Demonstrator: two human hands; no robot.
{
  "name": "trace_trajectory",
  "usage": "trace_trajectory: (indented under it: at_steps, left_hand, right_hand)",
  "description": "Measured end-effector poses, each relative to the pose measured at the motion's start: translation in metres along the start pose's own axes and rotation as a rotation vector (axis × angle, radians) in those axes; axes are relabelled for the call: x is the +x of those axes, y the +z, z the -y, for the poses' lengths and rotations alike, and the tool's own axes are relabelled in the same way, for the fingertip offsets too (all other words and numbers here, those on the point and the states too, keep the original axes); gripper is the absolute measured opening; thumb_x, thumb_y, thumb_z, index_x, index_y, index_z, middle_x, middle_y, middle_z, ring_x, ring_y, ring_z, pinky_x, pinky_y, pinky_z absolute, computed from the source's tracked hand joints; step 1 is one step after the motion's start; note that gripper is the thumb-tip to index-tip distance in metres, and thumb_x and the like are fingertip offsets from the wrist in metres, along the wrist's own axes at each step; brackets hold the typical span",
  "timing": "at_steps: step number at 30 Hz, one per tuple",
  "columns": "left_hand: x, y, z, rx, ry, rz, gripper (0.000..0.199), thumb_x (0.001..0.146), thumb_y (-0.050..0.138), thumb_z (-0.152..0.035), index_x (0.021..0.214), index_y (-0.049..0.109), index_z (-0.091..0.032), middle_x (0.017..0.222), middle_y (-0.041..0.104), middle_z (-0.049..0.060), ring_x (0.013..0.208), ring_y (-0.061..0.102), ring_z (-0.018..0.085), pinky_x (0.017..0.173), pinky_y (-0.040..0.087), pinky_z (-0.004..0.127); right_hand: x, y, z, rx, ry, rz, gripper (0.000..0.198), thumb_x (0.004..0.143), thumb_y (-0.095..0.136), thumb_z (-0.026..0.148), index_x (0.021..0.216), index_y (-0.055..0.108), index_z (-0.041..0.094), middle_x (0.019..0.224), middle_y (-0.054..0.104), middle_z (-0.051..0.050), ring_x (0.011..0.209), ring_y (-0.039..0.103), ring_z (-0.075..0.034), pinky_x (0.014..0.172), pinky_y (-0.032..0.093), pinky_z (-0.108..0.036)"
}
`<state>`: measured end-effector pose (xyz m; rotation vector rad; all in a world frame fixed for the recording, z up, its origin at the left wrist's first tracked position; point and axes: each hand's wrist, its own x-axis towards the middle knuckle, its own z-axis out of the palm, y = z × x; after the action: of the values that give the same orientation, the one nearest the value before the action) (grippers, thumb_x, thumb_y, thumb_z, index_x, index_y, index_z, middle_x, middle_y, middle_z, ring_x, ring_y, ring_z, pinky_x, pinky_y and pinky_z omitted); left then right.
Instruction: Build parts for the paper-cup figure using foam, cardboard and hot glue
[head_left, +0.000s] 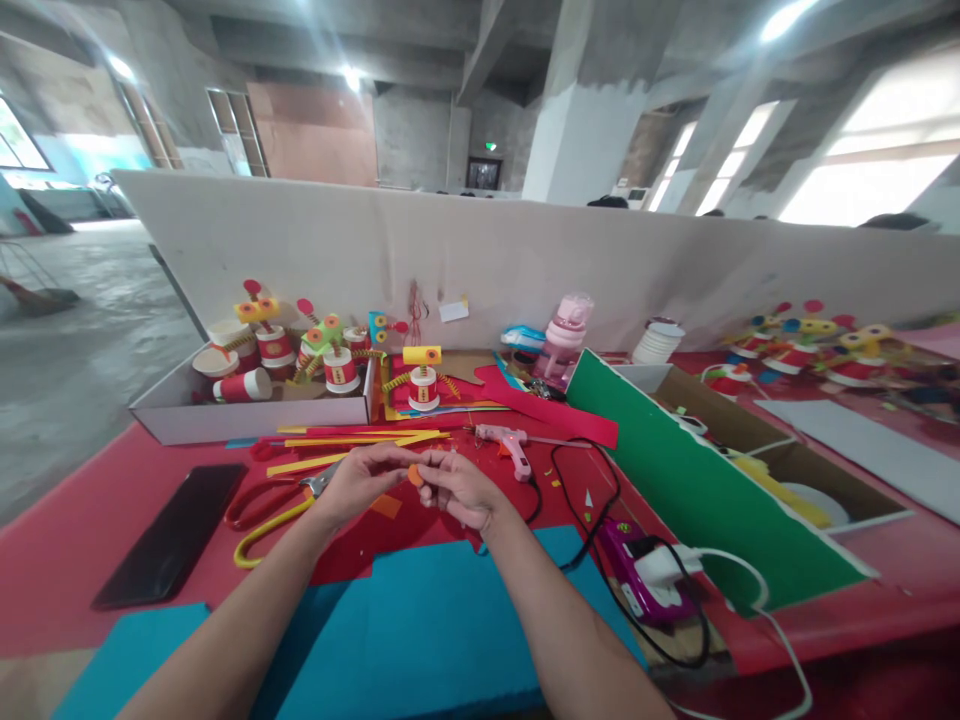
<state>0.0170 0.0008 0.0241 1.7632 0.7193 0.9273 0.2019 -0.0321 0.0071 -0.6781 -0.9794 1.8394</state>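
Observation:
Both of my hands meet above the red tabletop, around a small round orange paper piece (415,475). My right hand (457,487) pinches it between thumb and fingers. My left hand (362,482) closes its fingertips on the piece's other side. Just beneath my hands lies a flat orange paper scrap (387,506). Scissors with red and yellow handles (274,535) rest beside my left wrist. A pink glue gun (510,450) lies beyond my right hand. Past my fingertips stands a paper-cup robot figure (424,385) with a yellow head and springy folded arms.
Blue sheets (435,620) lie under my forearms, with a black phone (174,535) at left. A white box (255,418) holds more cup figures. At right are a green-sided box (697,490), a purple power strip (649,575) and trailing cables. A white partition (480,260) stands behind.

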Motion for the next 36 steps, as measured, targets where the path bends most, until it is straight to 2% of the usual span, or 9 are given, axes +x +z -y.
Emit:
trace_trajectory:
  at_steps: [7, 11, 13, 15, 19, 23, 25, 30, 36]
  left_hand:
    - [0.000, 0.001, -0.002, 0.127, 0.146, -0.034, 0.015, 0.076, 0.069, -0.024, 0.089, 0.073, -0.017, 0.080, 0.070, 0.005, 0.074, 0.064, 0.015, 0.070, 0.049, 0.025]
    - [-0.001, 0.002, -0.002, 0.159, 0.200, -0.061, 0.011, 0.078, 0.067, -0.023, 0.085, 0.072, -0.017, 0.078, 0.070, 0.004, 0.071, 0.064, 0.014, 0.068, 0.049, 0.025]
    - [-0.001, 0.001, -0.001, 0.206, 0.233, -0.082, 0.009, 0.079, 0.065, -0.022, 0.084, 0.071, -0.018, 0.078, 0.070, 0.004, 0.072, 0.064, 0.014, 0.069, 0.049, 0.025]
    - [-0.001, 0.000, -0.001, 0.305, 0.259, -0.114, 0.009, 0.081, 0.063, -0.022, 0.083, 0.070, -0.019, 0.079, 0.070, 0.004, 0.075, 0.063, 0.015, 0.071, 0.048, 0.026]
    - [0.000, -0.003, 0.000, 0.508, 0.273, -0.137, 0.012, 0.083, 0.059, -0.024, 0.082, 0.069, -0.020, 0.079, 0.068, 0.005, 0.077, 0.061, 0.016, 0.073, 0.046, 0.026]
    - [0.000, -0.002, 0.001, 0.547, 0.253, -0.105, 0.014, 0.084, 0.056, -0.025, 0.079, 0.068, -0.020, 0.078, 0.067, 0.005, 0.077, 0.060, 0.016, 0.073, 0.046, 0.026]
    - [0.000, 0.000, 0.002, 0.525, 0.214, -0.133, 0.012, 0.083, 0.057, -0.025, 0.081, 0.069, -0.021, 0.079, 0.068, 0.004, 0.077, 0.061, 0.016, 0.073, 0.046, 0.026]
    - [0.002, 0.000, 0.007, 0.409, 0.059, -0.227, 0.013, 0.078, 0.063, -0.027, 0.085, 0.070, -0.019, 0.077, 0.070, 0.003, 0.072, 0.062, 0.016, 0.069, 0.047, 0.025]
    - [0.003, -0.001, 0.009, 0.362, 0.071, -0.215, 0.011, 0.077, 0.063, -0.025, 0.082, 0.069, -0.018, 0.077, 0.070, 0.004, 0.074, 0.063, 0.016, 0.071, 0.047, 0.026]
  right_hand:
    - [-0.001, 0.002, -0.001, 0.103, -0.002, 0.041, 0.031, 0.069, 0.078, 0.026, 0.087, 0.054, 0.018, 0.067, 0.055, 0.004, 0.054, 0.048, -0.005, 0.056, 0.038, -0.018]
    - [0.000, 0.003, -0.002, 0.044, 0.009, 0.045, 0.032, 0.070, 0.077, 0.031, 0.088, 0.052, 0.019, 0.070, 0.055, 0.004, 0.055, 0.047, -0.005, 0.057, 0.038, -0.020]
    - [0.001, 0.003, 0.000, -0.086, -0.032, -0.026, 0.032, 0.071, 0.074, 0.037, 0.088, 0.052, 0.020, 0.073, 0.056, 0.003, 0.057, 0.050, -0.007, 0.058, 0.040, -0.022]
    - [0.000, 0.005, 0.005, -0.318, -0.173, -0.148, 0.026, 0.075, 0.067, 0.038, 0.087, 0.053, 0.020, 0.076, 0.057, 0.001, 0.062, 0.053, -0.010, 0.062, 0.043, -0.026]
    - [-0.004, 0.010, 0.011, -0.841, -0.484, -0.267, 0.011, 0.076, 0.060, 0.024, 0.086, 0.058, 0.020, 0.081, 0.058, -0.001, 0.073, 0.054, -0.014, 0.071, 0.044, -0.028]
    - [-0.002, 0.011, 0.005, -1.052, -0.530, -0.304, 0.006, 0.075, 0.057, 0.019, 0.080, 0.060, 0.022, 0.080, 0.061, -0.002, 0.073, 0.054, -0.016, 0.068, 0.043, -0.028]
    - [0.001, 0.008, 0.001, -1.017, -0.494, -0.337, 0.005, 0.077, 0.056, 0.021, 0.076, 0.060, 0.022, 0.077, 0.063, -0.002, 0.073, 0.056, -0.016, 0.069, 0.044, -0.028]
    - [0.006, 0.003, -0.002, -0.714, -0.364, -0.359, 0.011, 0.076, 0.062, 0.030, 0.079, 0.061, 0.020, 0.070, 0.065, -0.001, 0.066, 0.063, -0.016, 0.065, 0.048, -0.029]
    - [0.005, 0.007, -0.002, -0.659, -0.356, -0.373, 0.014, 0.073, 0.065, 0.032, 0.077, 0.062, 0.019, 0.069, 0.066, -0.002, 0.065, 0.065, -0.017, 0.064, 0.050, -0.029]
